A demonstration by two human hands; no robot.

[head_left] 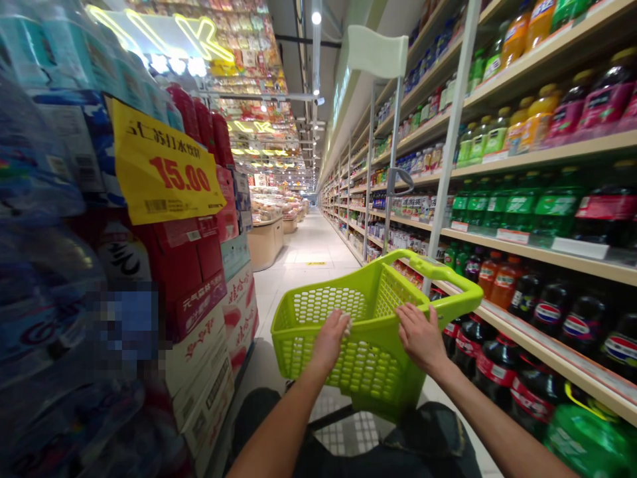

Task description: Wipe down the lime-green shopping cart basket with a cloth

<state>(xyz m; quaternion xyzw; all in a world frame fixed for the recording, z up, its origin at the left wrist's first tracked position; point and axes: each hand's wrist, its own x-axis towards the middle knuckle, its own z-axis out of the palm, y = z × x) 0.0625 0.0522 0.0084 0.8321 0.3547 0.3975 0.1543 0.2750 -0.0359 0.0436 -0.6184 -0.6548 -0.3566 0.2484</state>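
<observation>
Here, the green cart (372, 329) sits in the lower middle of the frame, the person's left hand (330, 338) curled closed over its near rim. The right hand (421, 334) lies across the rim by the handle (460, 302), how tightly one cannot tell. An uneven push could swing it into the bottles (550, 302) at right or stacked boxes (199, 352) at lower left.

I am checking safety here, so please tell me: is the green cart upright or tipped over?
Upright: the green cart has its open top facing up and its handle at the top.
</observation>
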